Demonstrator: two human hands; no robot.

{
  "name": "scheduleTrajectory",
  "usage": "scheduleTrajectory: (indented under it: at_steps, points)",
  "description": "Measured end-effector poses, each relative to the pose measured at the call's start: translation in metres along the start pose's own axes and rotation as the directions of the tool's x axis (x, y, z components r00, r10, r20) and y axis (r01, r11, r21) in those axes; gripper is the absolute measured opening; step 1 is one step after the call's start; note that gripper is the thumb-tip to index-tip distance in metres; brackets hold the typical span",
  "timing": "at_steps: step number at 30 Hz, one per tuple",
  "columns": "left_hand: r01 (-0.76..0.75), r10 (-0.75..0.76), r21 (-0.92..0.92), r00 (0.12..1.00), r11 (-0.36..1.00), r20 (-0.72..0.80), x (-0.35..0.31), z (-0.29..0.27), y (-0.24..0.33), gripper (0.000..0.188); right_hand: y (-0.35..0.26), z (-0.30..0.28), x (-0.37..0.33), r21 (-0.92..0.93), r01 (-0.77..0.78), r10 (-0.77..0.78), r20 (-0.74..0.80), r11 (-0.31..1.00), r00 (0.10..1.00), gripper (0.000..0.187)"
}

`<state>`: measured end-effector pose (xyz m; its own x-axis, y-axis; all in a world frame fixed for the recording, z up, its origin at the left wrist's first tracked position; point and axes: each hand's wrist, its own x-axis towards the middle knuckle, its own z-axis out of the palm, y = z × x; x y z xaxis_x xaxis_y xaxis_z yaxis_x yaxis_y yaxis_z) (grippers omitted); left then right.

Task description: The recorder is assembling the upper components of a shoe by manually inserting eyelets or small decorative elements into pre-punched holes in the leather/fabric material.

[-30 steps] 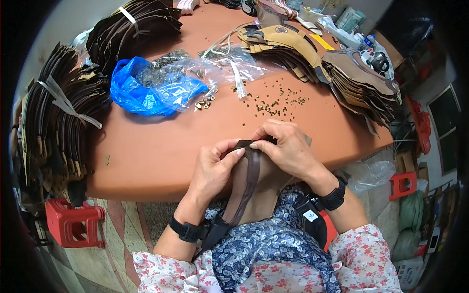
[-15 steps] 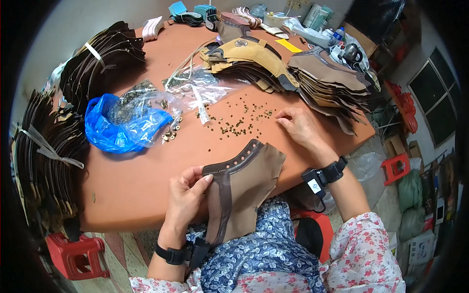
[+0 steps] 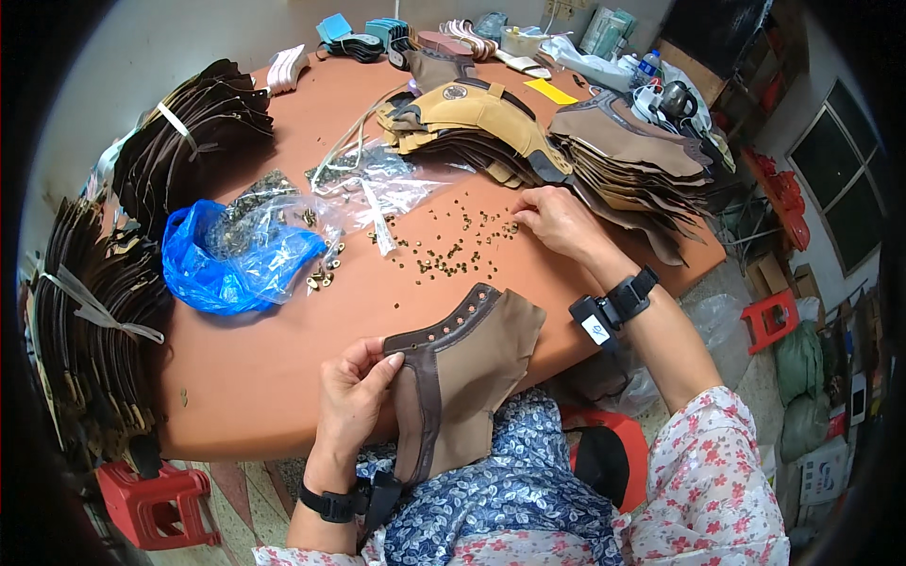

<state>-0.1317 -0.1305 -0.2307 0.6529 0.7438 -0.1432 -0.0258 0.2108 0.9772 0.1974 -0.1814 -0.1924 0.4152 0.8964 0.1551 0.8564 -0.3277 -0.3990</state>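
Observation:
My left hand (image 3: 355,391) pinches one end of a brown shoe upper (image 3: 472,382) between thumb and fingers. Along its dark top edge runs a row of small holes, and its lower part hangs at my lap over the table's near edge. At the right end of a scatter of small metal eyelets (image 3: 453,257), my right hand (image 3: 559,223) has thumb and forefinger closed together at the tabletop. What its fingertips hold, if anything, is too small to make out.
A blue plastic bag (image 3: 212,269) and a clear bag with metal bits lie left of the eyelets. Tan uppers (image 3: 472,113) and brown uppers (image 3: 628,141) are stacked behind. Tied dark bundles (image 3: 94,321) line the left side. A red stool (image 3: 156,505) stands below the table.
My right hand has moved left, to the edge of the scattered eyelets. The left hand still grips the shoe upper, little changed. The whole view has shifted slightly.

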Motion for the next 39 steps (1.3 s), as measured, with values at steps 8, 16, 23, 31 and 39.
scheduleTrajectory:
  at_steps: [8,16,23,31,39]
  points:
    - [0.002,-0.001,-0.041,1.000,0.999,0.012,0.000,0.000,-0.002,0.016,-0.010,0.014,0.005,-0.171,-0.019,0.021,0.010,0.985,1.000,0.012]
    - [0.007,-0.007,-0.027,1.000,1.000,0.018,-0.004,0.001,0.005,0.018,0.006,0.032,0.006,-0.204,0.048,-0.075,-0.131,0.978,0.989,0.015]
    - [0.017,-0.008,-0.125,0.997,0.992,0.073,0.000,-0.003,-0.003,0.016,-0.061,-0.006,-0.034,0.250,0.248,-0.182,-0.259,0.936,0.949,0.012]
    - [0.026,-0.016,-0.114,0.996,0.993,0.093,0.002,-0.003,-0.003,0.014,-0.126,0.027,-0.090,0.039,0.671,-0.660,-0.149,0.740,0.736,0.013]
    - [-0.020,0.036,-0.127,0.991,0.992,0.127,0.002,-0.006,-0.008,0.016,-0.132,0.033,-0.090,-0.050,0.685,-0.685,-0.127,0.727,0.717,0.013]
